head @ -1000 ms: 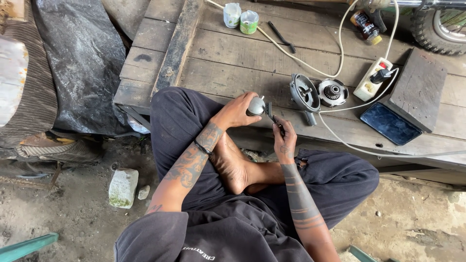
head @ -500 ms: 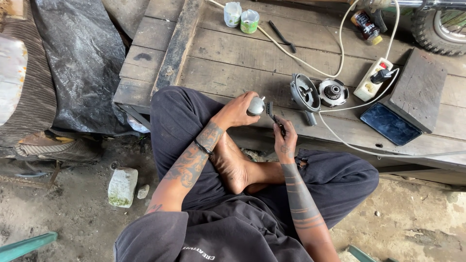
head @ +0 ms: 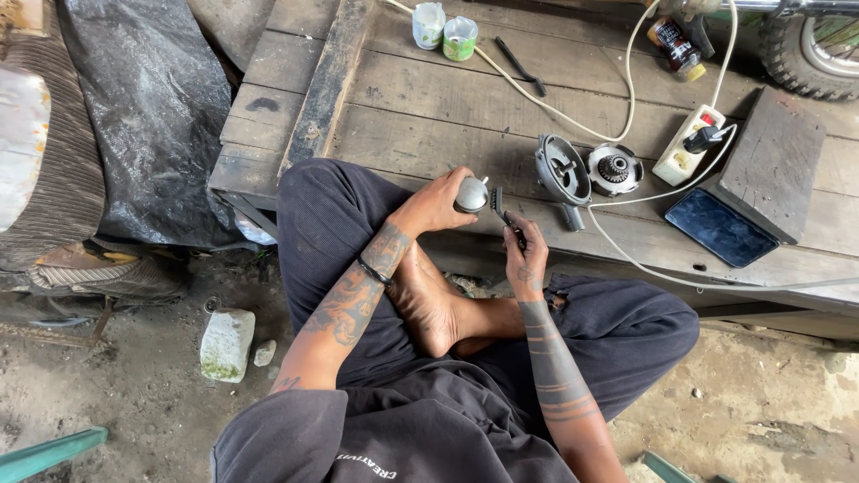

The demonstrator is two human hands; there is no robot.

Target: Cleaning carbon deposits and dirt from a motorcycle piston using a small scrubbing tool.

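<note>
Wooden plank table (head: 429, 116), dirt floor below, person sitting cross-legged at its edge. Left hand (head: 438, 201) is wrapped around a small grey metal part (head: 471, 194), holding it just above the table edge over the knee. Right hand (head: 526, 259) is closed on a brush (head: 501, 207), bristle end touching or nearly touching the part's right side. Just right of that on the table: dark round housing (head: 562, 172), then a gear piece (head: 615, 168) beside it. Power strip (head: 687, 146) with white cable (head: 573, 112) running across the boards. Dark flat pad (head: 720, 228) and wood block (head: 774, 161) near the right. Two small cups (head: 445, 31) at the far edge, bottle (head: 673, 45) further right. Black tarp (head: 152, 116) left of the table, stone (head: 225, 343) on the floor.
</note>
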